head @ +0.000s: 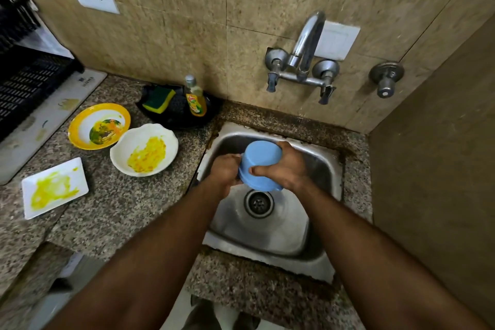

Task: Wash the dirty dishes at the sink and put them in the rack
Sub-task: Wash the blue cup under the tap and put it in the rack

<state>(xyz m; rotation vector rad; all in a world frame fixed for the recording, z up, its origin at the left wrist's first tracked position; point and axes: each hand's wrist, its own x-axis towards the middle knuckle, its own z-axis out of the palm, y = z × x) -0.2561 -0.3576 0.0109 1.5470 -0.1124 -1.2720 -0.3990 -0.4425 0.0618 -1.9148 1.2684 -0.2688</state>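
Over the steel sink (316, 225), I hold a round blue plastic bowl (261, 166) upside down, above the drain. My right hand (288, 166) wraps its wall, thumb across the side; my left hand (226, 173) grips its rim. On the speckled granite counter (120, 203) lie a yellow-rimmed plate (99, 126), a scalloped white bowl (144, 149) and a square white plate (55, 188), all smeared yellow. The black slotted rack (26, 83) stands far left.
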